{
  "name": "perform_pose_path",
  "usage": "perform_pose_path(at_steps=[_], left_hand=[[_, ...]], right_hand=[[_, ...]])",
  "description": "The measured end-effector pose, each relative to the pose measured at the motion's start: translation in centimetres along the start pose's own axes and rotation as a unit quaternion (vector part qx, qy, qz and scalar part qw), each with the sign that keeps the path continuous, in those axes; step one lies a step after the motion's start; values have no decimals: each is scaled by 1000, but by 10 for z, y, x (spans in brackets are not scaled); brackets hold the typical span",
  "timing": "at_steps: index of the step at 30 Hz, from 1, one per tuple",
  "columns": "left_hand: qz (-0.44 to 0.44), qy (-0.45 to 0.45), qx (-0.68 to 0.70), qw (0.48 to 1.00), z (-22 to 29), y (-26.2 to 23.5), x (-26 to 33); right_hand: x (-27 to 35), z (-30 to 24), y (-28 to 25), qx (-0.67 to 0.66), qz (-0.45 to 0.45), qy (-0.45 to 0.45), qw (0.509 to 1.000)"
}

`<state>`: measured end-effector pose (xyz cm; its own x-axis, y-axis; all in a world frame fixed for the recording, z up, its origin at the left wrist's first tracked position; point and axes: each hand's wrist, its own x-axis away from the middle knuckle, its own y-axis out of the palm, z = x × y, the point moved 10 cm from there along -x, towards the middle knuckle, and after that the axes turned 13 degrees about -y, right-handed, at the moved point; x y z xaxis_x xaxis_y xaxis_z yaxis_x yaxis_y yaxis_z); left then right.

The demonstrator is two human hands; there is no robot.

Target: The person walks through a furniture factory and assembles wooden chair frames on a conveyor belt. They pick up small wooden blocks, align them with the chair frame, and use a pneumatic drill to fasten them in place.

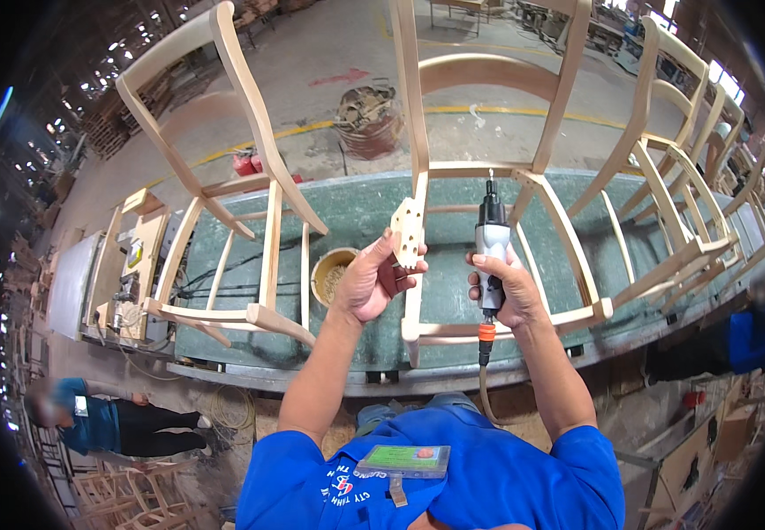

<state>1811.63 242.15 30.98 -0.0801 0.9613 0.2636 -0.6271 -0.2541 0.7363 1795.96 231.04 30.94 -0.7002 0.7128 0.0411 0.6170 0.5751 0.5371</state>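
Observation:
In my left hand (370, 283) is a small pale wooden block (409, 228) with several drilled holes, gripped between thumb and fingers. My right hand (516, 290) is wrapped round a grey and black air screwdriver (493, 237). Its bit points away from me, and an orange coupling joins it to a hose (485, 389). Both hands are above an unfinished wooden chair frame (568, 231) without a seat, which stands on a green work table (365, 208). Left of the frame, a yellow tub (317, 281) holds many small pieces, too small to name.
Another chair frame (267, 247) stands on the left, and more chair frames (656, 177) line the right. A wooden workstation (131, 265) adjoins the table's left end. Beyond is a filled bin (369, 132). One person (100, 415) is at lower left, another (757, 331) at far right.

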Motion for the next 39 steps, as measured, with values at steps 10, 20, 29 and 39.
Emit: perform_pose_path(at_steps=[10, 20, 29, 39], left_hand=[[194, 88, -113, 970, 2, -29, -21], [273, 68, -148, 948, 12, -78, -28], [268, 3, -269, 925, 18, -80, -138], [398, 75, -494, 770, 64, -86, -171]], right_hand=[[-96, 161, -179, 188, 84, 408, 889], [-143, 306, -308, 605, -90, 480, 628], [-183, 196, -154, 251, -75, 180, 948], [-247, 114, -71, -19, 54, 89, 994]])
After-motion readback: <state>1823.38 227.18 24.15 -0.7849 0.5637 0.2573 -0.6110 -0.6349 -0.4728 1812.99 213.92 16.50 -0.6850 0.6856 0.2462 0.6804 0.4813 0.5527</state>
